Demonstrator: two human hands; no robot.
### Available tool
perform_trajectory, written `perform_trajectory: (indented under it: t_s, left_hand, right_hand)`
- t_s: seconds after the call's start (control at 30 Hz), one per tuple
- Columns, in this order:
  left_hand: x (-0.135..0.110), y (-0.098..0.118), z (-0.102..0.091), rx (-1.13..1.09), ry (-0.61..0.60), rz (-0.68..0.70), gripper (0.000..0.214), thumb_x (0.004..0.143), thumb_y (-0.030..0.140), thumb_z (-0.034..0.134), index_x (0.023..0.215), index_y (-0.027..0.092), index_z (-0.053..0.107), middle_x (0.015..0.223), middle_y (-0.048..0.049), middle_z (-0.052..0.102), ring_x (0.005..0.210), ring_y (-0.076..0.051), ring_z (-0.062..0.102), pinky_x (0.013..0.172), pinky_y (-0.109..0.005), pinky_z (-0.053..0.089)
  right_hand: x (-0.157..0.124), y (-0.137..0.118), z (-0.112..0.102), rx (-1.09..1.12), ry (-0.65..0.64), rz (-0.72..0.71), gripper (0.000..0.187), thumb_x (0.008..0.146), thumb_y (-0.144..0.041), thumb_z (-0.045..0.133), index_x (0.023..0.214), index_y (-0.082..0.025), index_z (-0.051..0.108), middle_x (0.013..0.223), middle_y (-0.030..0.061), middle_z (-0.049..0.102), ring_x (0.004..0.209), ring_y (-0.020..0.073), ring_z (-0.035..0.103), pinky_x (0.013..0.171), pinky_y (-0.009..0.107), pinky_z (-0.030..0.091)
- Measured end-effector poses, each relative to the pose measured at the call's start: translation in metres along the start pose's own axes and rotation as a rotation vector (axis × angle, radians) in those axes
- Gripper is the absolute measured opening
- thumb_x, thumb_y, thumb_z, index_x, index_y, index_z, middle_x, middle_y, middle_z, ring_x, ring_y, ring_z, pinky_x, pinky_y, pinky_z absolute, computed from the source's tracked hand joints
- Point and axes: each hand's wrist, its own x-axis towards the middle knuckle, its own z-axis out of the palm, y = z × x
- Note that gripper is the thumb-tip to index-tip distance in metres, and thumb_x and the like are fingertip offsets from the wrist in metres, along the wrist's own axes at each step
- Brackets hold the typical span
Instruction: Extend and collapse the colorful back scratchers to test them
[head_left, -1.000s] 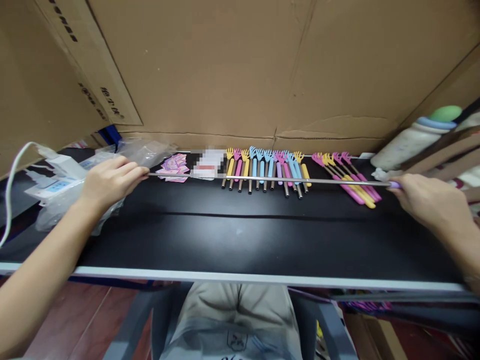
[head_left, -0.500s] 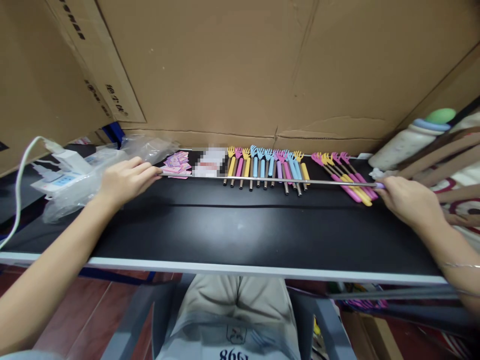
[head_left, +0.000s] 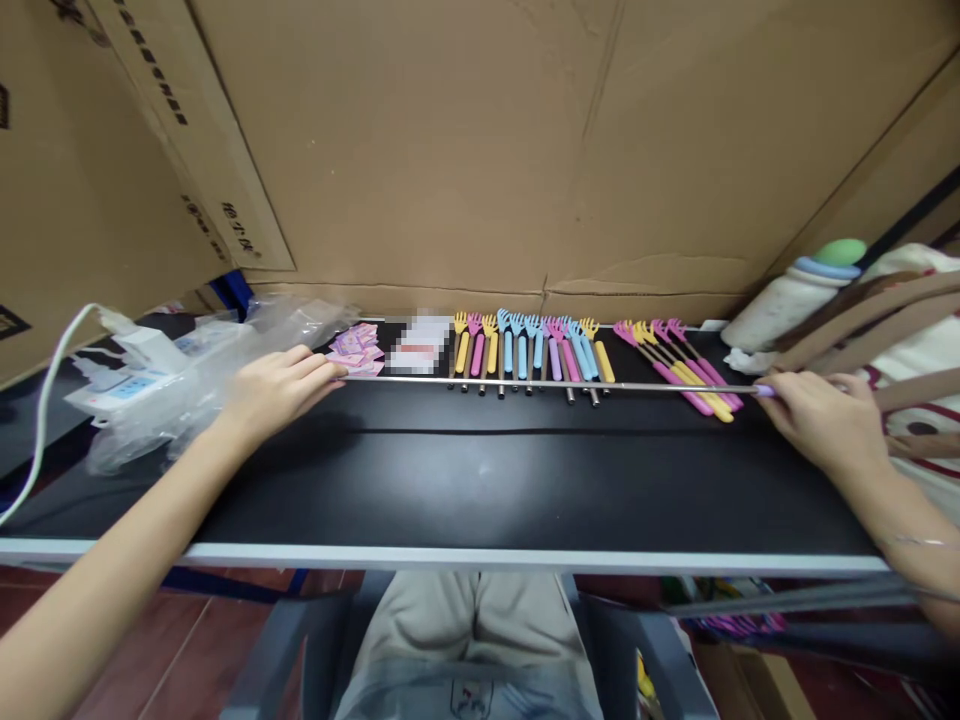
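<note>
A long, thin metal telescopic back scratcher (head_left: 480,381) is stretched out level above the black table, spanning between my two hands. My left hand (head_left: 281,392) is closed round its left end, and whatever tip is there is hidden in the fingers. At the other end, my right hand (head_left: 829,420) grips the light purple handle, of which a short piece shows. Behind the rod lies a row of collapsed back scratchers (head_left: 523,355) with yellow, pink, blue and purple claws and grips. Several more, pink and yellow (head_left: 694,385), lie slanted together near my right hand.
Pink printed cards (head_left: 356,345) and a blurred white packet (head_left: 418,345) lie behind the rod. Clear plastic bags (head_left: 187,385) and a white power strip (head_left: 135,385) with a cable are at left. A bottle (head_left: 787,300) leans at right beside a bag (head_left: 922,370). Cardboard (head_left: 450,150) walls the back.
My left hand has shifted slightly to the right, still on the rod's end. My right hand keeps its grip on the handle. The whole view has tilted up a little.
</note>
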Motion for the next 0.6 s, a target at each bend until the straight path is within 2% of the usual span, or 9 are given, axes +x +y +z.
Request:
perform_trajectory:
  t_s: [0.27,0.43,0.6]
  left_hand:
    - [-0.005,-0.003,0.003,-0.069,-0.14,-0.125,0.033,0.099,0.037,0.036,0.091,0.022,0.065,0.08,-0.001,0.067,0.076,-0.016,0.053,0.062,-0.025,0.032]
    - [-0.007,-0.013,0.004,-0.037,-0.129,-0.129,0.033,0.099,0.034,0.035,0.092,0.02,0.065,0.082,-0.0027,0.068,0.079,-0.017,0.055,0.067,-0.024,0.036]
    - [-0.008,-0.025,0.003,0.023,-0.084,-0.078,0.03,0.099,0.034,0.038,0.095,0.018,0.064,0.082,-0.0034,0.068,0.079,-0.017,0.056,0.077,-0.026,0.038]
  right_hand:
    - [0.009,-0.012,-0.017,0.045,-0.114,0.018,0.036,0.094,-0.035,0.034,0.085,-0.016,0.064,0.079,0.0106,0.068,0.077,0.0182,0.056,0.081,0.031,0.031]
    - [0.015,-0.017,-0.025,0.1,-0.137,-0.008,0.032,0.094,-0.032,0.035,0.088,-0.016,0.063,0.084,0.0132,0.068,0.081,0.0199,0.056,0.081,0.03,0.032]
    - [0.015,-0.015,-0.023,0.153,-0.141,-0.006,0.028,0.093,-0.031,0.037,0.09,-0.016,0.061,0.09,0.0147,0.069,0.085,0.0205,0.057,0.08,0.029,0.033]
